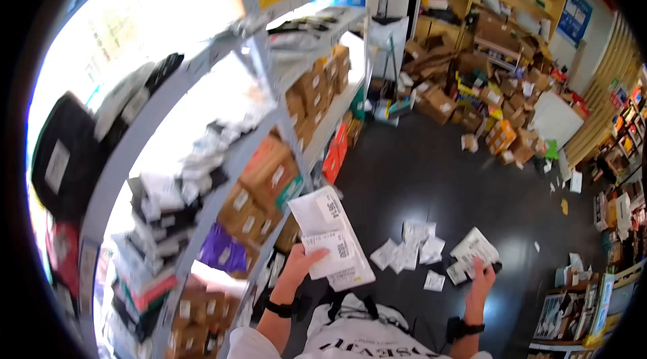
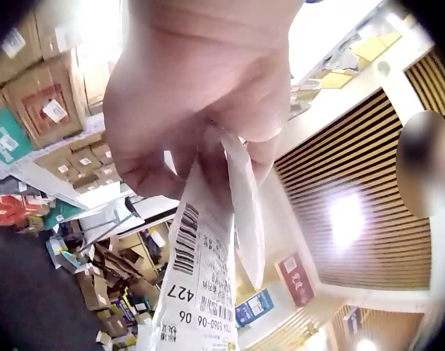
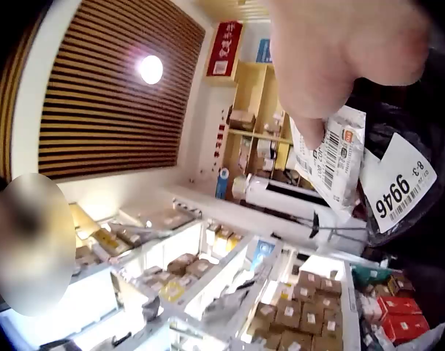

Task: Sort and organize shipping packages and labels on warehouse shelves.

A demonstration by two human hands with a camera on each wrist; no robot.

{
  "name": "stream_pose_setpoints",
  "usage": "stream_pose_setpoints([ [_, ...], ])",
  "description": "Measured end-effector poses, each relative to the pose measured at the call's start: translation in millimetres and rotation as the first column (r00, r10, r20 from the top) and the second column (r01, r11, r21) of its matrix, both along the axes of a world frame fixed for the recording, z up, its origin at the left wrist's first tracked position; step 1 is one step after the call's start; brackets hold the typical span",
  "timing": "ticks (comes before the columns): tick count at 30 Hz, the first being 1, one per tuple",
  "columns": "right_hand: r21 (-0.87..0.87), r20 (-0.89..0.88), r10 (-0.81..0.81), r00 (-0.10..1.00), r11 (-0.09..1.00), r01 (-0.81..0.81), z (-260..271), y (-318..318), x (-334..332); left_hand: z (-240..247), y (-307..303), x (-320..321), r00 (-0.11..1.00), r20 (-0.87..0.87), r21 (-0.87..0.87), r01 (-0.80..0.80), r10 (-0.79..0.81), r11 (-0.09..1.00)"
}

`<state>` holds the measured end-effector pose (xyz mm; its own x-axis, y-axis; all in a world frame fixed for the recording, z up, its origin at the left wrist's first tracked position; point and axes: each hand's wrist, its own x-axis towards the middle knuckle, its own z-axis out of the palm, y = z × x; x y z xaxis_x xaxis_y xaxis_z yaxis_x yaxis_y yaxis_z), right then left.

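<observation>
The left hand (image 1: 300, 266) is held out over the dark floor (image 1: 431, 177), just beside the front edge of the steel shelving rack (image 1: 202, 177). Its thumb and curled fingers pinch the near end of two flat white mailer packets (image 1: 330, 241), one laid on the other. Their long axis runs from the hand up and away, leaning towards the rack, with the printed faces turned up to the person. The upper one carries a sticker reading 3614 (image 1: 331, 209). In the left wrist view the fingers (image 2: 156, 172) are closed on the packets (image 2: 200, 278), and the barcode label runs lengthways along the front one, with the thinner second packet edge-on behind it.

The right hand (image 1: 480, 281) is lower and well apart from the left, above the middle of the floor. It grips one black poly-bag parcel (image 1: 472, 250) with its fingers curled round the near end. The parcel's long axis slants away and to the right. The right wrist view shows the black bag (image 3: 427, 110) with two white labels. One is a barcode shipping label (image 3: 328, 157) right under the fingers, the other a sticker reading 9946 (image 3: 401, 186).

Between the two hands, a loose cluster of small white parcels (image 1: 411, 251) lies on the floor. There are about five, though blur hinders an exact count. The rack shelves hold rows of brown cartons (image 1: 269, 174), and a heap of cartons (image 1: 472, 96) lies at the far edge of the floor. There is a black band on each wrist (image 1: 280, 306).
</observation>
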<state>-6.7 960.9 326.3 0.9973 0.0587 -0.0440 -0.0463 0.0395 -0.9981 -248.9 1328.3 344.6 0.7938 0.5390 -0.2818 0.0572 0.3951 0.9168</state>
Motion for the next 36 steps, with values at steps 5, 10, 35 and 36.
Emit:
stream_pose_setpoints([
  [5, 0.030, 0.085, -0.188, 0.979, 0.982, 0.186, 37.9, 37.6, 73.3, 12.4, 94.4, 138.1, 0.975, 0.037, 0.067, 0.218, -0.221, 0.974],
  [10, -0.043, 0.077, -0.228, 0.971, 0.972, 0.232, 26.2, 83.9, 147.3, 22.5, 142.9, 254.3, 0.915, 0.056, 0.176, 0.386, -0.400, 0.906],
  [35, 0.099, 0.175, 0.671, 0.720, 0.716, -0.691, 90.5, 652.1, 717.0, 145.0, 414.7, 670.4, 0.985, -0.011, 0.976, -0.026, 0.171, 0.215],
  [36, 0.026, 0.181, 0.685, 0.706, 0.714, -0.699, 92.0, 660.2, 730.7, 151.2, 419.6, 685.2, 0.985, -0.066, 0.986, 0.039, 0.162, 0.160],
])
